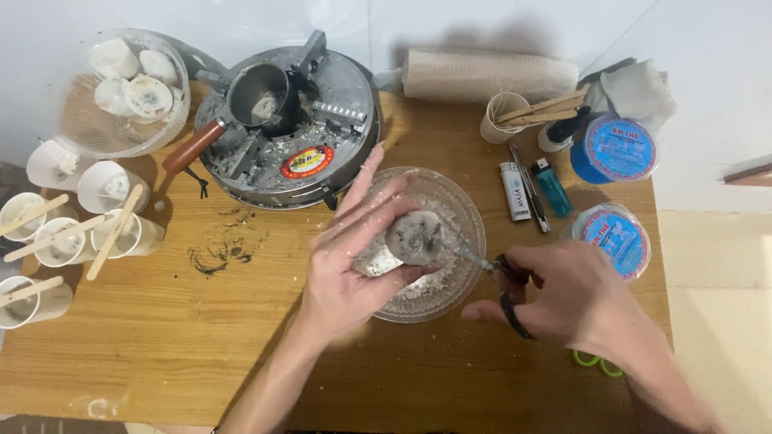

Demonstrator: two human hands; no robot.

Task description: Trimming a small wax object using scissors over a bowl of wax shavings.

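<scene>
The wooden table (pixel 161 337) carries a round metal stove (pixel 322 120) with a small pot (pixel 259 95) at the back and a clear bowl (pixel 462 213) of white crumbs in the middle. Paper cups (pixel 112 233) with sticks stand at the left edge, 2 blue-lidded tubs (pixel 615 149) at the right. Over the bowl, the left hand (pixel 354 265) grips a white lump (pixel 412 237). The right hand (pixel 563 293) is closed on black-handled scissors (pixel 503 277), tips touching the lump.

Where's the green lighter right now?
The green lighter lies on the table's far right side, beside the white lighter, between the glass bowl and the blue-lidded tubs.
</scene>
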